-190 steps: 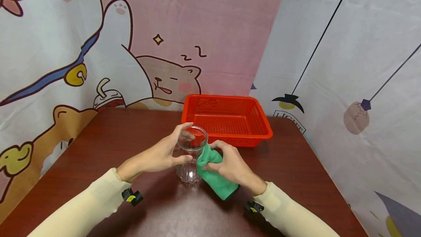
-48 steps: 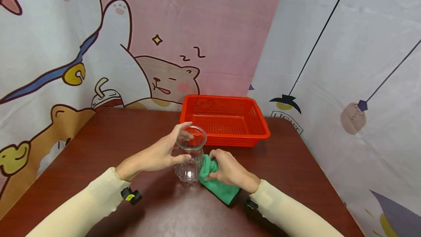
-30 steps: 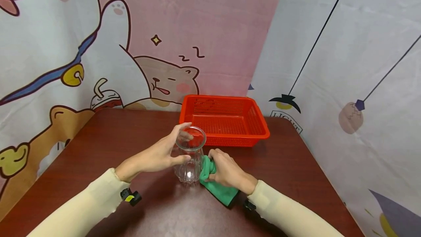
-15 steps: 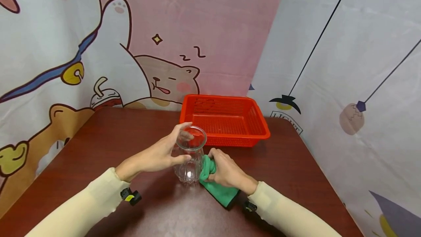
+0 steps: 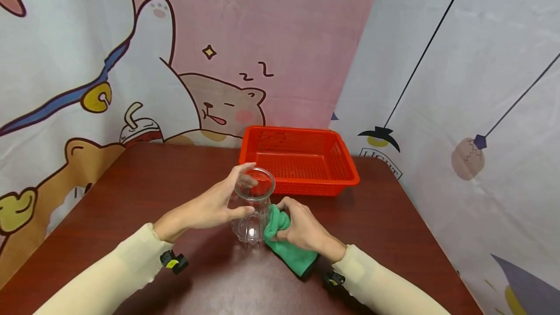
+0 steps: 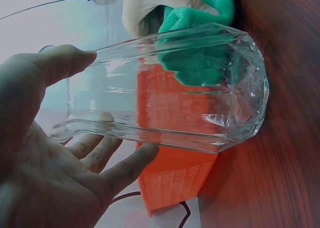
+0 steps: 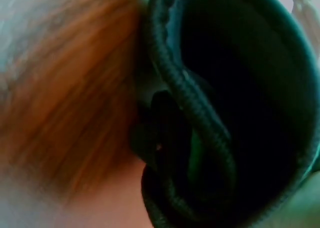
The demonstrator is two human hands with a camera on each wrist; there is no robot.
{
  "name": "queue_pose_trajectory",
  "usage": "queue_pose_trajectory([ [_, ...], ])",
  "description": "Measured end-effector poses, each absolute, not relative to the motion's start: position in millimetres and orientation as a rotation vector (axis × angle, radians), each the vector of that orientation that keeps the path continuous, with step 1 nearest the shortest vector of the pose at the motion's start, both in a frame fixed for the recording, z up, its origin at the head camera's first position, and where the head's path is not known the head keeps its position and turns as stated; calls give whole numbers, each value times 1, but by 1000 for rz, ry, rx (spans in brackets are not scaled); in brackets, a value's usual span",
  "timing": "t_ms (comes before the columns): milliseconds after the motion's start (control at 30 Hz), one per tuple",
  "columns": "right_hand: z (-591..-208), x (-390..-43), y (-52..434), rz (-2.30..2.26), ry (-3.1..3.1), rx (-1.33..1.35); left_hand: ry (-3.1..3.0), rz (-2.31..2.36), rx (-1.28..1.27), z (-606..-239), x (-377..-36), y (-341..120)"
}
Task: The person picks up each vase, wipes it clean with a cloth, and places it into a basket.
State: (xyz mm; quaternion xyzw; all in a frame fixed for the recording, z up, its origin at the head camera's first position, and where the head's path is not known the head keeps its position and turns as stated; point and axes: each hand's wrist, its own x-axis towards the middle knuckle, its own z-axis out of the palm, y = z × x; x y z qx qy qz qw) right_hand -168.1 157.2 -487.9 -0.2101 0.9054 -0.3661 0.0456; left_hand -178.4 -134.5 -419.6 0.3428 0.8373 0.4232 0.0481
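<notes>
A clear glass vase (image 5: 253, 231) with fluted sides stands upright on the table. My left hand (image 5: 212, 207) holds its upper part, thumb on the near side and fingers round the far side; in the left wrist view the thumb (image 6: 70, 63) and fingers lie along opposite sides of the glass. My right hand (image 5: 305, 227) grips a bunched green cloth (image 5: 294, 255) against the vase's lower right side. The cloth's loose end hangs toward the near right. Folds of dark cloth (image 7: 280, 63) fill much of the right wrist view, hiding the right fingers.
A red perforated plastic basket (image 5: 302, 181) stands behind the vase, toward the back of the dark brown wooden table (image 5: 175, 179). A printed cartoon curtain (image 5: 297, 38) hangs behind the table and along its sides.
Since the earliest frame, my right hand has brought the cloth from near the rim down to the vase's lower side. Over the last second it shifts only slightly; my left hand and the vase stay put.
</notes>
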Motion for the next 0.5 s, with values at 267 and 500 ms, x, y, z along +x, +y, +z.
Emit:
queue_pose_trajectory([
  [267,-476,-164,156,-1213,2788,-627,2568,1282,1057,-419,-178,-134],
  [500,-465,-162,154,-1306,2789,-613,2554,1278,1051,-419,-179,-134],
])
